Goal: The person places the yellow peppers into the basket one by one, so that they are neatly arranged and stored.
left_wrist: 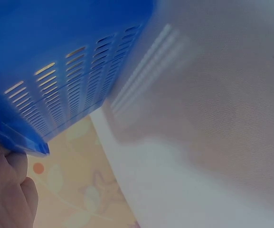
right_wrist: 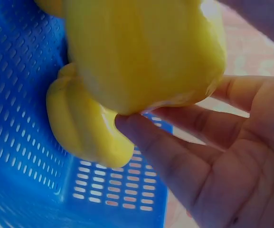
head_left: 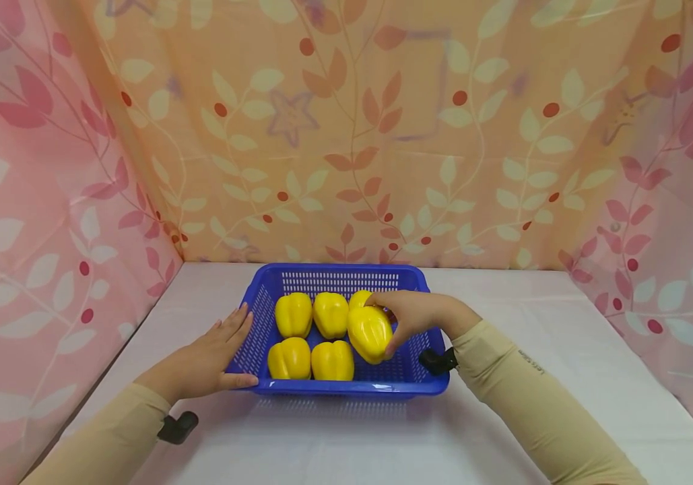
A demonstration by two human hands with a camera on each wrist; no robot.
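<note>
A blue plastic basket [head_left: 346, 386] with slotted walls holds several yellow bell peppers, such as one at the back left [head_left: 293, 315] and one at the front [head_left: 332, 361]. My right hand [head_left: 415, 313] grips another yellow bell pepper [head_left: 370, 335] between thumb and fingers, tilted, over the right part of the basket. In the right wrist view, this pepper [right_wrist: 146, 52] is close up, with a second pepper [right_wrist: 87, 121] behind it. My left hand [head_left: 213, 357] rests on the basket's left side, fingers extended along the rim and thumb on the front corner.
A white-covered table [head_left: 504, 404] lies under the basket. Patterned curtains hang behind it [head_left: 346, 135] and at the left [head_left: 37, 202] and right [head_left: 673, 222]. Each wrist wears a small black device, seen on the left [head_left: 178, 427] and right [head_left: 437, 362].
</note>
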